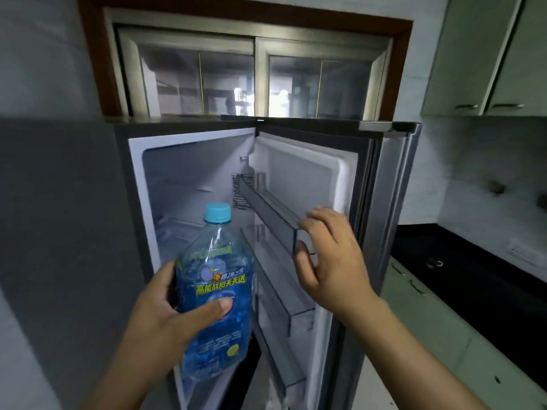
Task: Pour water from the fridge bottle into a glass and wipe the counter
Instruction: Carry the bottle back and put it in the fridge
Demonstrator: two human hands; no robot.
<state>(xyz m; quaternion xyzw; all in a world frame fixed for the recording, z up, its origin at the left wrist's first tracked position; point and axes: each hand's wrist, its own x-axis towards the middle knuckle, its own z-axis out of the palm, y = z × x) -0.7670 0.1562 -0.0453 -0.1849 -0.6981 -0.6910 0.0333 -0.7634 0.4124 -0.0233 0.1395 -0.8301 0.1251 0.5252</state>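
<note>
One bottle (214,294) is showing, and two hands are working in front of one fridge (189,179). The bottle is clear, ribbed plastic with rounded shoulders, a pale blue screw cap and a glossy blue label carrying yellow-green characters. The left hand (165,318) is gripping it around the label, thumb pressing across the front, fingers wrapping behind, holding it nearly upright just in front of the open compartment. The right hand (328,261) is lying spread against the inside of the fridge door (299,173), fingers loosely apart, fingertips touching the corner of the upper door shelf (266,214), clasping nothing. Three door shelves are showing, each a smoky translucent plastic trough with squared edges. The door lining is smooth white plastic; the outer shell is brushed grey metal. To the right a black, glossy table (473,279) is running along pale green cabinet fronts. Above the fridge, a two-pane sliding window (254,75) is sitting in a metal frame with a brown wooden surround.
</note>
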